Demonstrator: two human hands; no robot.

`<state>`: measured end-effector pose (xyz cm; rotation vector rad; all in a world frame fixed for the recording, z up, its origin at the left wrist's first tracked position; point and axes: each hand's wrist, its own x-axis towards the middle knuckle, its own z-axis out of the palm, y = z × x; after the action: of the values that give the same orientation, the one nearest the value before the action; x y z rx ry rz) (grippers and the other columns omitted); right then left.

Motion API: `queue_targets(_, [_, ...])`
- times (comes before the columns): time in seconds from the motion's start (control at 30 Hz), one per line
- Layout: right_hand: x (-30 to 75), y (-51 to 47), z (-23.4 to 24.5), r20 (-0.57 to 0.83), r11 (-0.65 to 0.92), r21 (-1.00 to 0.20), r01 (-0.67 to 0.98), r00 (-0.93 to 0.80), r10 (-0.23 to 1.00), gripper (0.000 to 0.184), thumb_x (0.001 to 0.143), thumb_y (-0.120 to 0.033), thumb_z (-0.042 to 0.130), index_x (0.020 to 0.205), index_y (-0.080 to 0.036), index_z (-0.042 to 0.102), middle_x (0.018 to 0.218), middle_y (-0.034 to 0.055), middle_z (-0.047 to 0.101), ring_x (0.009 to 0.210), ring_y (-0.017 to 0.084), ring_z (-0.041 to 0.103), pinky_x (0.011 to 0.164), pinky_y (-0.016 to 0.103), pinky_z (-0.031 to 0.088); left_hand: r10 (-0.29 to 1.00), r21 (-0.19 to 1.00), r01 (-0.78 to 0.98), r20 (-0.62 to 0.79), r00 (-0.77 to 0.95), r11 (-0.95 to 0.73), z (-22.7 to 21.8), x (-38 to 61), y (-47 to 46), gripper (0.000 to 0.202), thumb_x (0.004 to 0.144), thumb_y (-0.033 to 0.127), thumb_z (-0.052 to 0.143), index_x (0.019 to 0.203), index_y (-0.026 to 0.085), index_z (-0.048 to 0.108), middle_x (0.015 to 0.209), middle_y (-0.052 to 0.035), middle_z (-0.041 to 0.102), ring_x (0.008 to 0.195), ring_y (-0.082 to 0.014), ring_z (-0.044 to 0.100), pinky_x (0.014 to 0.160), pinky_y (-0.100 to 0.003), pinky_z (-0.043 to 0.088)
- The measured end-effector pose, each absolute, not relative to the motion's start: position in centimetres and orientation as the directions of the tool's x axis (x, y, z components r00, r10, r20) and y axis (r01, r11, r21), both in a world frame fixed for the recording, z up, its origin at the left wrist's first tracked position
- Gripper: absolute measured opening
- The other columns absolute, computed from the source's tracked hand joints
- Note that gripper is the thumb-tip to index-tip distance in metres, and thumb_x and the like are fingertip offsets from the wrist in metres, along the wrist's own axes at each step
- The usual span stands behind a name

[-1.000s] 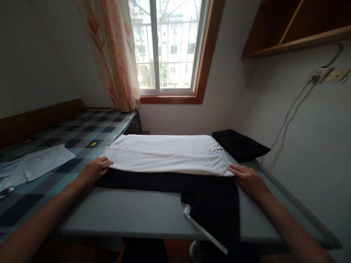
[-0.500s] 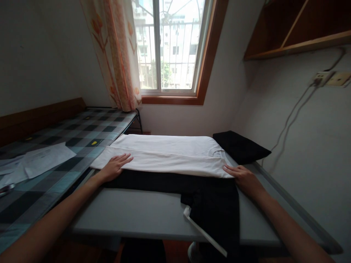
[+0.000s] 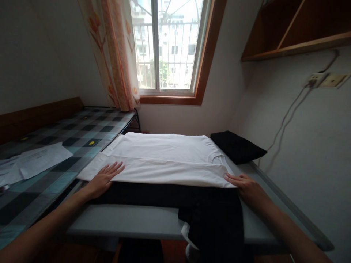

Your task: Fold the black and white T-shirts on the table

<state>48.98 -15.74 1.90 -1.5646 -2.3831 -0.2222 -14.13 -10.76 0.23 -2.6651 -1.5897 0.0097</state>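
A white T-shirt (image 3: 164,159), folded lengthwise, lies across a grey table (image 3: 131,221) on top of a black garment (image 3: 214,215) that hangs over the table's near edge. My left hand (image 3: 102,178) lies flat with fingers spread on the shirt's left end, near its bottom edge. My right hand (image 3: 245,187) rests with fingers stretched out at the shirt's right end, by the collar, fingertips touching the cloth. Neither hand grips anything.
A folded black cloth (image 3: 237,146) sits at the table's far right corner. To the left is a bed with a checked cover (image 3: 55,146) and sheets of paper (image 3: 35,159). A window (image 3: 167,44), a curtain (image 3: 115,54), a wooden shelf (image 3: 296,29) and a wall socket (image 3: 326,78) are behind.
The shirt and black garment have slid toward me and left; the shirt's left end now overhangs toward the bed. My left hand went from gripping the edge to lying flat.
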Motion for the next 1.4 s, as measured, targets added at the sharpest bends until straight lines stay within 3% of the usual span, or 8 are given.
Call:
queue_targets(0.13, [49.9,-17.8,1.6,0.23,0.393,-0.095,0.915,-0.364,0.903,0.049,0.084,-0.012,0.043,0.12,-0.035,0.067,0.121,-0.0016,0.065,0.086,0.022,0.067,0.072,0.035,0.057,0.872,-0.02,0.872,0.0,0.49,-0.49,0.6,-14.7,-13.9,0.069,0.086,0.018,0.04,0.151,0.029,0.018,0.156,-0.0024,0.018,0.144,-0.0256,0.019,0.116,-0.049,0.021])
queue_targets(0.27, [51.8,-18.9,1.7,0.121,0.432,-0.14,0.891,-0.418,0.9,0.051,0.077,-0.008,0.051,0.113,-0.038,0.071,0.117,0.0018,0.067,0.089,0.027,0.069,0.078,0.037,0.057,0.841,0.065,0.842,-0.046,0.539,-0.535,1.8,-15.6,-15.4,0.06,0.092,0.04,0.044,0.148,0.032,0.026,0.154,-0.0023,0.024,0.142,-0.027,0.026,0.115,-0.046,0.025])
queue_targets(0.4, [51.9,-18.6,3.8,0.011,0.461,-0.192,0.866,-0.468,0.884,0.037,0.077,-0.038,0.066,0.113,-0.037,0.07,0.122,0.0026,0.065,0.103,0.031,0.066,0.086,0.044,0.055,0.885,0.174,0.873,-0.017,0.464,-0.455,3.4,-16.6,-13.3,0.049,0.094,0.05,0.034,0.132,0.029,0.056,0.144,-0.0042,0.047,0.132,-0.0245,0.045,0.11,-0.04,0.034])
queue_targets(0.53, [48.7,-16.2,6.1,0.113,0.43,-0.231,0.873,-0.414,0.903,0.046,0.08,-0.058,0.06,0.111,-0.027,0.072,0.115,0.0077,0.069,0.109,0.03,0.063,0.093,0.045,0.051,0.972,0.124,0.967,0.103,0.209,-0.221,4.2,-18.0,-8.1,0.055,0.087,0.05,0.042,0.128,0.018,0.059,0.138,-0.0116,0.053,0.129,-0.0284,0.047,0.108,-0.045,0.035])
queue_targets(0.77, [41.8,-8.9,5.6,0.241,0.515,-0.293,0.806,-0.459,0.855,0.035,0.086,-0.046,0.055,0.104,-0.022,0.073,0.105,0.0093,0.072,0.097,0.026,0.067,0.088,0.04,0.051,0.977,0.177,0.968,0.085,-0.194,0.176,4.3,-19.3,0.4,0.051,0.081,0.041,0.047,0.118,0.01,0.061,0.118,-0.0163,0.066,0.106,-0.027,0.063,0.088,-0.032,0.047])
queue_targets(1.0, [36.8,-2.3,3.6,0.317,0.495,-0.267,0.827,-0.409,0.856,0.024,0.087,-0.031,0.053,0.096,-0.02,0.072,0.101,0.0081,0.072,0.096,0.024,0.064,0.09,0.039,0.047,0.941,0.124,0.943,0.107,-0.322,0.309,4.8,-17.6,1.9,0.036,0.077,0.045,0.052,0.094,0.017,0.066,0.101,-0.013,0.069,0.094,-0.0301,0.064,0.07,-0.032,0.047])
queue_targets(1.2, [34.8,-0.8,1.5,0.377,0.449,-0.241,0.861,-0.343,0.86,0.023,0.089,-0.025,0.049,0.094,-0.021,0.071,0.102,0.008,0.07,0.095,0.023,0.06,0.088,0.038,0.044,0.943,0.063,0.961,0.189,-0.275,0.268,4.1,-16.9,2.0,0.027,0.079,0.039,0.049,0.084,0.017,0.063,0.102,-0.015,0.066,0.091,-0.0283,0.063,0.068,-0.032,0.045])
queue_targets(1.4, [35.4,-1.0,0.2,0.4,0.447,-0.274,0.851,-0.322,0.858,0.022,0.089,-0.024,0.049,0.096,-0.022,0.07,0.104,0.0075,0.067,0.096,0.022,0.058,0.088,0.037,0.044,0.881,0.332,0.879,0.212,-0.423,0.342,3.5,-19.0,3.1,0.026,0.076,0.041,0.052,0.08,0.017,0.062,0.085,-0.01,0.068,0.082,-0.0246,0.064,0.068,-0.029,0.046])
